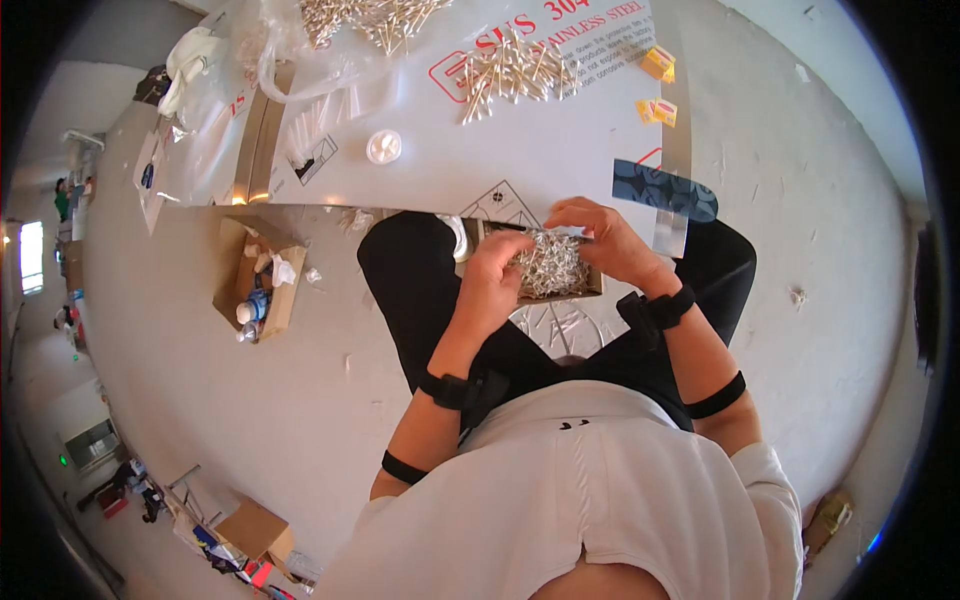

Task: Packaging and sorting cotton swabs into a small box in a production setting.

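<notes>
Between my knees, under the table's front edge, stands a cardboard box [567, 296] filled with a heap of cotton swabs [556, 268]. My left hand [492, 272] is at the box's left side, its fingers bent and closed over the swabs. From the right, my right hand [615, 240] reaches over the far right corner with curled fingers. A small white piece [572, 230] shows beneath those fingers. What either hand grips is too small to make out. More cotton swabs [515, 75] lie loose on the silvery tabletop [440, 180].
A small round tub [384, 147] stands on the table beside clear plastic bags [290, 60]. Small yellow packets [657, 64] and a dark patterned strip [665, 190] lie at the right. An open carton [285, 300] with bottles sits on the floor at left.
</notes>
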Action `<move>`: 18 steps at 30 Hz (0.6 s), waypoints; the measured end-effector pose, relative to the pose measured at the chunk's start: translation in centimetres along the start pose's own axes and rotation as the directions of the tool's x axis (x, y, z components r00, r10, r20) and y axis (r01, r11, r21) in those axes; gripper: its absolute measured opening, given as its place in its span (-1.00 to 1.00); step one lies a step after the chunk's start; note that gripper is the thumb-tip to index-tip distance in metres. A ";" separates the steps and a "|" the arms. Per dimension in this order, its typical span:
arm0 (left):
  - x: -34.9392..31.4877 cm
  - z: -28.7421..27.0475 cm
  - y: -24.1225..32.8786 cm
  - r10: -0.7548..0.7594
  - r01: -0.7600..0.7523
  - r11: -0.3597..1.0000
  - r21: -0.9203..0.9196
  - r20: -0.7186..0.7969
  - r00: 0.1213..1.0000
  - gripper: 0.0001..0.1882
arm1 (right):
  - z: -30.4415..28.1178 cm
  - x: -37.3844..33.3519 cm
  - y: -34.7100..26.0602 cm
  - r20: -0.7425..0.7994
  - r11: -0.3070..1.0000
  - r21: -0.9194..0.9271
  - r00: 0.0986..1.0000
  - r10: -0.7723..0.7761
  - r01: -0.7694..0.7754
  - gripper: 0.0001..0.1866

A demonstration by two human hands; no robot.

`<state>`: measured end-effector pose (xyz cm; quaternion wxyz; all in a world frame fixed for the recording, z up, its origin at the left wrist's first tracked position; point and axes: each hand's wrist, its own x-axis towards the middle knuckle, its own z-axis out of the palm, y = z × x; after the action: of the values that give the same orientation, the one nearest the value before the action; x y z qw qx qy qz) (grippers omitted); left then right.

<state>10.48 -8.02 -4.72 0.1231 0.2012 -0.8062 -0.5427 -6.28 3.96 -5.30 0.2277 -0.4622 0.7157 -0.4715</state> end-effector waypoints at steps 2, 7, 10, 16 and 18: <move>0.2 0.2 1.1 -0.063 0.063 0.993 -0.103 0.005 0.998 -0.67 | 0.2 -1.4 0.5 -0.149 0.964 -0.080 0.954 -0.261 0.252 -0.84; -0.3 -0.2 2.3 -0.360 0.313 0.855 -0.414 -0.038 0.932 -0.76 | 0.0 -3.5 0.3 -0.035 0.996 -0.019 0.996 0.087 -0.088 -0.85; -0.5 0.1 1.2 -0.301 0.197 0.798 -0.570 -0.094 0.949 -0.83 | -0.3 -4.2 -0.6 -0.030 0.965 0.202 0.983 0.179 -0.170 -0.83; -1.3 0.0 2.0 -0.295 0.206 0.795 -0.570 -0.066 0.953 -0.80 | -0.6 -5.8 -0.9 -0.078 0.971 0.231 0.994 0.078 -0.059 -0.89; -1.4 0.2 2.8 -0.128 0.085 0.963 -0.254 -0.158 0.979 -0.75 | -0.9 -6.1 -0.7 0.061 0.870 0.400 0.955 0.289 -0.289 -0.90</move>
<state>11.09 -6.24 -2.17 0.1874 0.2740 -0.7068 -0.6247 -3.81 9.66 -4.93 0.3858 -0.2925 0.6638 -0.5700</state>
